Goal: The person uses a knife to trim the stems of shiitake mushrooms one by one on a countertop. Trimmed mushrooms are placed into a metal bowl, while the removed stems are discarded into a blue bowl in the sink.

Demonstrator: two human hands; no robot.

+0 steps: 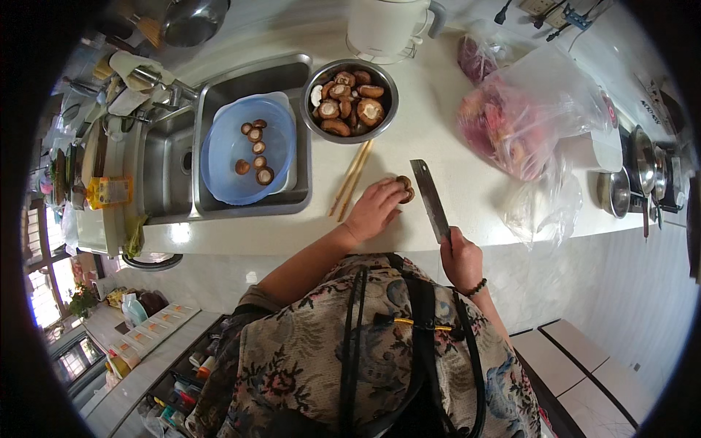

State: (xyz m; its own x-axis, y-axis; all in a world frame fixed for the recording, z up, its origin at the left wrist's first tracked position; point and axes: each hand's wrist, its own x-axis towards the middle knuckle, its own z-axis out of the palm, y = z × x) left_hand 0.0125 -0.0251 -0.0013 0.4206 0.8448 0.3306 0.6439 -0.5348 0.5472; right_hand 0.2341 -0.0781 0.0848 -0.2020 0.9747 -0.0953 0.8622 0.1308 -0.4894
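Observation:
My left hand (pixel 378 207) rests on the pale countertop (pixel 438 104) with its fingertips on a brown shiitake mushroom (pixel 406 189), partly hidden by the fingers. In my right hand (pixel 463 260) is the handle of a cleaver (pixel 431 200), its blade pointing away from me just right of the mushroom, apart from it. Beyond my left hand stands a steel bowl (pixel 392 117) heaped with whole shiitake mushrooms (pixel 345 101). A pair of wooden chopsticks (pixel 352 179) lies between that bowl and the hand.
At left, a blue plastic basin (pixel 230 148) with several mushrooms sits in the steel sink (pixel 304 200). A white electric kettle (pixel 383 27) stands at the back. Plastic bags of food (pixel 509 120) lie on the right, near steel pans (pixel 614 191).

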